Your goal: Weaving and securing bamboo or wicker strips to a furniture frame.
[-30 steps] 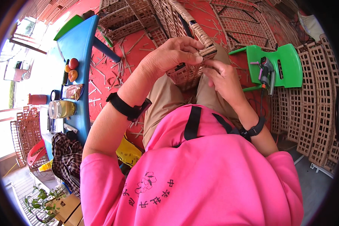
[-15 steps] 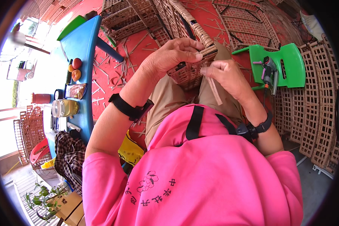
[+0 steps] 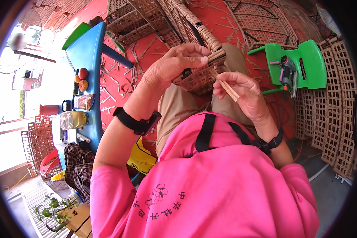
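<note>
A woven wicker basket (image 3: 196, 81) stands between my knees, its thick wrapped rim (image 3: 206, 33) running up and away. My left hand (image 3: 182, 61) is closed, thumb and fingers pinching the basket's near corner beside the rim's end. From that corner a flat, pale wicker strip (image 3: 229, 90) sticks out toward me, its free end pointing down and right. My right hand (image 3: 246, 95) is just right of the corner, palm partly turned up, its bent fingers on either side of the strip. The exact contact of these fingertips is partly hidden.
A green chair (image 3: 309, 65) at the right holds a power tool (image 3: 286, 75) with a cable. On the left, a blue table (image 3: 92, 63) bears fruit (image 3: 83, 79) and a jar (image 3: 73, 119). Cut strips litter the red floor (image 3: 146, 47). Woven panels (image 3: 337, 115) are stacked at the right.
My right hand has turned palm upward and its fingers have loosened from a tight pinch. The strip's free end has swung up and right. My left hand stays at the corner.
</note>
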`<action>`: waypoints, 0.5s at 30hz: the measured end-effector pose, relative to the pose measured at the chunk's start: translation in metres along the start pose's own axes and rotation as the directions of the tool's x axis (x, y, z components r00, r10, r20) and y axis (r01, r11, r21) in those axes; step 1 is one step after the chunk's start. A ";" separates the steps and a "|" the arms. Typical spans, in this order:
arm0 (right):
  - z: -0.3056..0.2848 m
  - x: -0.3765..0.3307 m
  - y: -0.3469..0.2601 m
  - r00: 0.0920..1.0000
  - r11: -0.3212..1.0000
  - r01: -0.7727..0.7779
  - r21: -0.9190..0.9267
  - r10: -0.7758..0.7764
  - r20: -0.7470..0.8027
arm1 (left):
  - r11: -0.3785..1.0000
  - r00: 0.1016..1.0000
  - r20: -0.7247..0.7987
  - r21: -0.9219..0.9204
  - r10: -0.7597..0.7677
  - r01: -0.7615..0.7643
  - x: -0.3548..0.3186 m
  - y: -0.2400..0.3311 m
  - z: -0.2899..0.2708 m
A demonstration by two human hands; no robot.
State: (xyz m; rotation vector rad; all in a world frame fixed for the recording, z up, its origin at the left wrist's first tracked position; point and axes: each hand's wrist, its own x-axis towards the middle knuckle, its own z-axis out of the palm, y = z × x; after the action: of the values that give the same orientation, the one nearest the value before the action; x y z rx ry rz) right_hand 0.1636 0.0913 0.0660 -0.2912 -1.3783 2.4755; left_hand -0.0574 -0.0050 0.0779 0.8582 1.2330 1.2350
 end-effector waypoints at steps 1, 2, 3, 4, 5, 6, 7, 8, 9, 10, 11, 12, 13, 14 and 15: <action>-0.001 0.001 0.002 1.000 1.000 0.005 0.010 -0.005 0.003 | 1.000 1.000 -0.002 0.005 -0.003 0.003 0.000 0.000 0.000; -0.002 0.003 0.004 0.997 0.994 0.072 -0.083 -0.070 0.027 | 1.000 1.000 -0.009 0.008 -0.012 0.012 0.000 0.001 0.000; -0.004 0.004 0.005 0.990 0.975 0.139 -0.173 -0.132 0.053 | 1.000 1.000 -0.015 0.011 -0.022 0.022 0.001 0.000 0.001; -0.006 0.005 0.005 0.990 0.976 0.140 -0.168 -0.134 0.049 | 1.000 1.000 -0.013 0.015 -0.027 0.028 0.001 0.000 0.001; -0.008 0.005 0.006 0.976 0.922 0.214 -0.323 -0.217 0.027 | 1.000 1.000 -0.022 0.009 -0.022 0.022 0.002 0.000 0.001; -0.010 0.006 0.006 0.955 0.845 0.266 -0.464 -0.295 0.011 | 1.000 0.999 -0.032 0.004 -0.017 0.017 0.002 0.000 0.002; -0.011 0.007 0.007 0.953 0.842 0.273 -0.466 -0.303 0.011 | 1.000 0.999 -0.029 0.008 -0.023 0.023 0.002 0.000 0.002; -0.012 0.008 0.008 0.944 0.810 0.264 -0.524 -0.329 -0.032 | 0.999 0.999 -0.037 0.000 -0.037 0.037 0.002 0.000 0.002; -0.012 0.009 0.010 0.935 0.781 0.238 -0.577 -0.346 -0.083 | 0.999 0.998 -0.045 -0.010 -0.050 0.049 0.002 0.000 0.003; -0.012 0.008 0.013 0.931 0.777 0.250 -0.577 -0.357 -0.078 | 0.998 0.998 -0.042 -0.007 -0.055 0.055 0.002 0.000 0.003; -0.011 0.008 0.016 0.932 0.788 0.145 -0.598 -0.312 -0.185 | 0.999 0.997 -0.050 -0.015 -0.053 0.052 0.002 0.001 0.003; -0.010 0.009 0.020 0.919 0.792 0.029 -0.610 -0.261 -0.295 | 0.998 0.997 -0.056 -0.032 -0.048 0.047 0.002 0.001 0.003; -0.010 0.010 0.023 0.918 0.795 0.037 -0.605 -0.266 -0.293 | 0.998 0.997 -0.057 -0.025 -0.053 0.052 0.003 0.001 0.004; -0.011 0.012 0.026 0.908 0.776 0.061 -0.628 -0.304 -0.287 | 0.999 0.998 -0.057 -0.017 -0.041 0.040 0.003 0.001 0.004; -0.011 0.014 0.029 0.896 0.759 0.079 -0.646 -0.338 -0.288 | 1.000 0.998 -0.056 -0.009 -0.029 0.028 0.003 0.000 0.004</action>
State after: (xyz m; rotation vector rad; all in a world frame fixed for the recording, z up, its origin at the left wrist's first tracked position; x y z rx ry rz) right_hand 0.1495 0.0905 0.0356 -0.6819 -1.8735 1.5836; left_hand -0.0535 -0.0010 0.0785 0.8022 1.2805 1.2479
